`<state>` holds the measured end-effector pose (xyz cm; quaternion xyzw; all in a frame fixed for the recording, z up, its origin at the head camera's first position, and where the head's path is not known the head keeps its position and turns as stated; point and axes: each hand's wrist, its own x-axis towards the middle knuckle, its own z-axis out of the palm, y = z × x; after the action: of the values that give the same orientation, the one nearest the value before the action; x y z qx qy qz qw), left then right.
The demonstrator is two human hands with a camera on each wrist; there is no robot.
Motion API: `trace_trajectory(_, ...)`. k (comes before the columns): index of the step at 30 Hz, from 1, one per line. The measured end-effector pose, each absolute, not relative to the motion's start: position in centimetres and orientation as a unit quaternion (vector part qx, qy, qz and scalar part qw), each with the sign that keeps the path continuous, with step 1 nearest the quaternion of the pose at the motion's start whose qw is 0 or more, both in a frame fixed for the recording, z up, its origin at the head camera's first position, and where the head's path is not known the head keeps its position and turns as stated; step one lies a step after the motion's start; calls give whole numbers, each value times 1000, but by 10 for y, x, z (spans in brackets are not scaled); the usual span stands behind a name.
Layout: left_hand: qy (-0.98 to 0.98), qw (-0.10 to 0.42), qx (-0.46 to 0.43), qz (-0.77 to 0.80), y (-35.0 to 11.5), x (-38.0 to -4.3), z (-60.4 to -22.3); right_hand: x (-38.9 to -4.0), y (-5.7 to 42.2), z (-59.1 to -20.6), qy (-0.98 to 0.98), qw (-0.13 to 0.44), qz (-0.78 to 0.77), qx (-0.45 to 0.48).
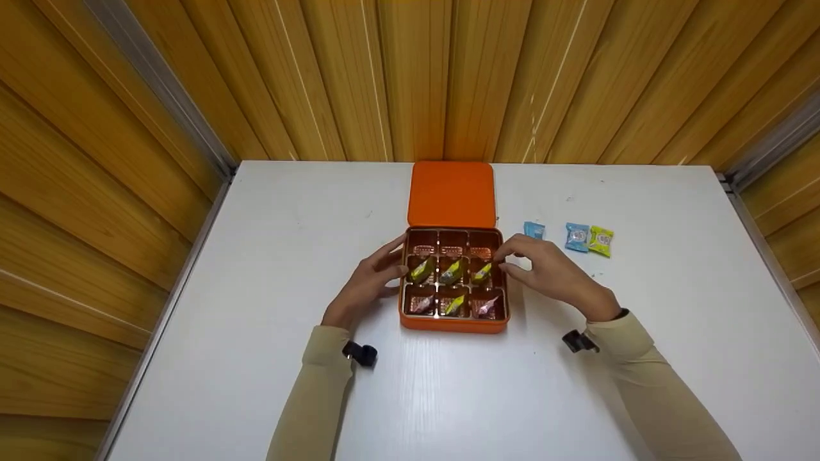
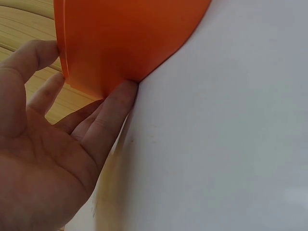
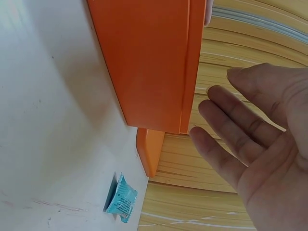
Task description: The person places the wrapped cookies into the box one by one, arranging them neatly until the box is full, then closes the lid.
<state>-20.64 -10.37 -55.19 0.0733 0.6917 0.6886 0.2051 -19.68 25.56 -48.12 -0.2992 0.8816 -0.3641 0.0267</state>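
From my remote seat, I saw a white table [image 1: 269, 307] bearing an orange box [image 1: 455, 325], its lid [image 1: 451, 194] opened out behind. The person's left hand [image 1: 368, 282] touched the box's left side, fingers extended; the right hand [image 1: 552, 274] hung by the right rim, fingers apart, gripping nothing I could see. Six wrapped sweets [image 1: 452, 273] sat in the middle and front rows. I judged that a careless right fingertip could dislodge the middle-right sweet [image 1: 482, 274], while a hard left push might slide everything.

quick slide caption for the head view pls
Left hand touching an open orange box, right hand at its right edge, wrapped packets in the middle and front rows.
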Motion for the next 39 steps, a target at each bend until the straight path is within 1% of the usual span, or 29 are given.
trace_trajectory(19, 675, 205, 69, 706, -105, -205, -552, -201, 264, -482, 885, 9, -362, -293)
trace_trajectory(25, 673, 209, 65, 707, -103, -206, -551, -202, 273, -483, 892, -1, -360, -274)
trace_trajectory(32, 688, 202, 74, 693, -102, -205, -551, -203, 284, -483, 894, -3, -361, -264)
trace_trajectory(39, 678, 206, 71, 702, -102, -206, -550, -203, 289, -487, 900, -4, -356, -250)
